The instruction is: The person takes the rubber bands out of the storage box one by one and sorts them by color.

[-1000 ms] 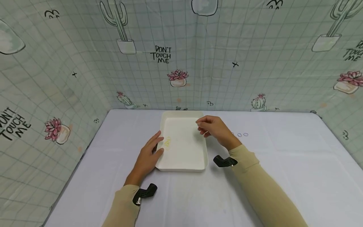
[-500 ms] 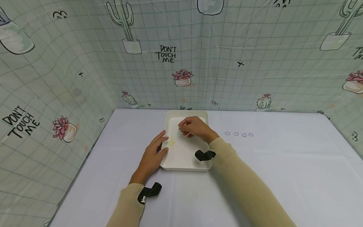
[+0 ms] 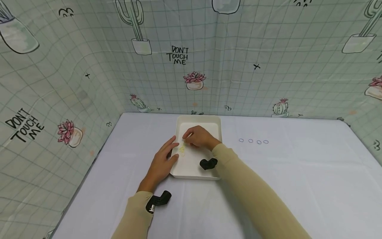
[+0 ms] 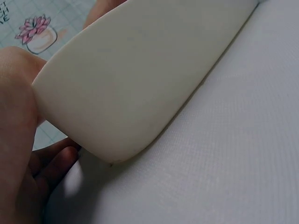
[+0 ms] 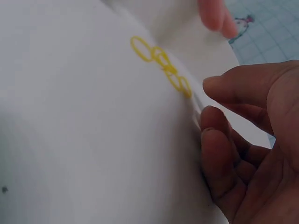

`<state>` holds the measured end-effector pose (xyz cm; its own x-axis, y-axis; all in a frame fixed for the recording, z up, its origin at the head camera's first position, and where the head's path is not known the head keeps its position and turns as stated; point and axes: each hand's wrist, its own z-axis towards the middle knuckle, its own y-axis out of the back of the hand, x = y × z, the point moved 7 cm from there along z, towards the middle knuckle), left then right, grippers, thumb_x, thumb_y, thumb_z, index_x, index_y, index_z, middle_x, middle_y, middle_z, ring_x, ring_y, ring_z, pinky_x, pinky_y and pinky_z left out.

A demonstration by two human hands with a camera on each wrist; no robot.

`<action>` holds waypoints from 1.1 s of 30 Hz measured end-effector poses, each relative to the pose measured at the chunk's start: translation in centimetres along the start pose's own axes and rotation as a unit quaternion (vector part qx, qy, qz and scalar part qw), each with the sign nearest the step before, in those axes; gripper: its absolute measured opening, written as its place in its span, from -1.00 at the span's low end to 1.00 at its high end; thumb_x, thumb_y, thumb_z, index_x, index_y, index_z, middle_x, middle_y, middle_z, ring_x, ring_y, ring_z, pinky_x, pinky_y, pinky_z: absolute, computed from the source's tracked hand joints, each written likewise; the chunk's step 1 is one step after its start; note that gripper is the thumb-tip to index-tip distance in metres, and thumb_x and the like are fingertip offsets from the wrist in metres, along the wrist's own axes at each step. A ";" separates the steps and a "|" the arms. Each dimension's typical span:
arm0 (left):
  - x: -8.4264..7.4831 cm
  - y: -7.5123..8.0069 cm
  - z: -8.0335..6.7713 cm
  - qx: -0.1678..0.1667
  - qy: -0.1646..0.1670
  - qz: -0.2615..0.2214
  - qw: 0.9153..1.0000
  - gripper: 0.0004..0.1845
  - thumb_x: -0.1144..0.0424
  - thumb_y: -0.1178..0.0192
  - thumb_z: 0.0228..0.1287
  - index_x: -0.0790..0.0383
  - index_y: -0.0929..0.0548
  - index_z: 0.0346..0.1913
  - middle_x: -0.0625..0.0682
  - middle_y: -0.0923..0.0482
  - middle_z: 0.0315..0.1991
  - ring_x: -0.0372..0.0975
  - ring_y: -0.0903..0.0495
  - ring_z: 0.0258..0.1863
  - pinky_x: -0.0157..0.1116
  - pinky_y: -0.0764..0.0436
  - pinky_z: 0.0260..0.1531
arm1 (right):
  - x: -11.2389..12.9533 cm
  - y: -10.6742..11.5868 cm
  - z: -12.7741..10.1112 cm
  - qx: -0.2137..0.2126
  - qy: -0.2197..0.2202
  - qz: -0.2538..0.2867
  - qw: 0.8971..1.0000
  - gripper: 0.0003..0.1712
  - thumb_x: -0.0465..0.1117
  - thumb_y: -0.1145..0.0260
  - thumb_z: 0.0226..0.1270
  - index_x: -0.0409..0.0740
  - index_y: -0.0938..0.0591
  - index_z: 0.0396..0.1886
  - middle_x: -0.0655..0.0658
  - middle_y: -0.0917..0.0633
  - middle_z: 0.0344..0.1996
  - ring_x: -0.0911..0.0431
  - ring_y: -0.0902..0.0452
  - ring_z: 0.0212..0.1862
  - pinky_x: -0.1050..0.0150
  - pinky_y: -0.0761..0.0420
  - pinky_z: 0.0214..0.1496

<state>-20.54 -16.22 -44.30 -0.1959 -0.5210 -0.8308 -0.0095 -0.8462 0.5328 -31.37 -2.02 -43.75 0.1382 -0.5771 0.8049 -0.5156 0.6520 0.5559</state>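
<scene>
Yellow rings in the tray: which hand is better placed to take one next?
Probably the right hand. It reaches over the tray, close beside the yellow rings. The left hand is also near, but it touches the tray's left edge and may be steadying it.

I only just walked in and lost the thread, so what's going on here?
A person is working with small rings at a white tray. The left hand rests at the tray's left side, while the right hand is over the tray, its fingertips close to some yellow rings; no ring shows between them. Four purple rings lie in a row on the table, right of the tray.
</scene>
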 end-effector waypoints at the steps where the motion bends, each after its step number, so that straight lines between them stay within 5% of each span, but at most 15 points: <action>1: 0.0 0.0 0.0 0.001 -0.001 0.000 1.000 -0.52 0.30 -0.15 0.44 0.23 -0.49 0.38 -0.25 -0.16 0.52 -0.28 -0.13 0.50 -0.16 -0.34 0.36 | -0.1 0.0 0.1 -0.003 0.002 -0.009 1.000 -0.77 -0.26 -0.29 0.27 -0.11 -0.77 -0.12 -0.01 -0.59 -0.65 0.20 -0.39 -0.66 0.35 -0.43 -0.57; 10: -0.2 0.2 0.3 0.000 0.004 0.008 1.000 -0.54 0.30 -0.15 0.43 0.21 -0.52 0.36 -0.26 -0.17 0.51 -0.29 -0.14 0.49 -0.17 -0.36 0.35 | 0.4 -0.4 0.1 -0.023 0.032 -0.093 0.995 -0.84 -0.24 -0.35 0.23 -0.01 -0.78 -0.21 0.02 -0.69 -0.37 0.13 -0.53 -0.32 0.28 -0.52 -0.26; 22: 0.2 0.0 0.0 -0.001 0.003 0.006 1.000 -0.54 0.31 -0.16 0.42 0.21 -0.52 0.36 -0.25 -0.17 0.51 -0.28 -0.14 0.49 -0.16 -0.36 0.35 | 0.6 -0.9 -0.4 -0.013 0.055 -0.111 0.992 -0.89 -0.28 -0.36 0.23 -0.05 -0.78 -0.31 0.07 -0.71 -0.41 0.15 -0.51 -0.32 0.28 -0.50 -0.22; 33: 0.1 0.0 0.1 0.002 -0.002 -0.004 1.000 -0.54 0.29 -0.14 0.46 0.23 -0.50 0.37 -0.24 -0.16 0.52 -0.29 -0.11 0.50 -0.15 -0.31 0.38 | 0.8 -1.0 0.1 0.016 -0.007 -0.118 0.993 -0.88 -0.28 -0.27 0.26 -0.10 -0.73 -0.40 -0.02 -0.68 -0.37 0.07 -0.53 -0.31 0.24 -0.52 -0.25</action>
<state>-20.66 -16.25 -44.43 -0.1996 -0.5140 -0.8342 -0.0152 -0.8496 0.5271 -30.87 -3.16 -43.69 0.2469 -0.7181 0.6506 -0.4972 0.4824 0.7212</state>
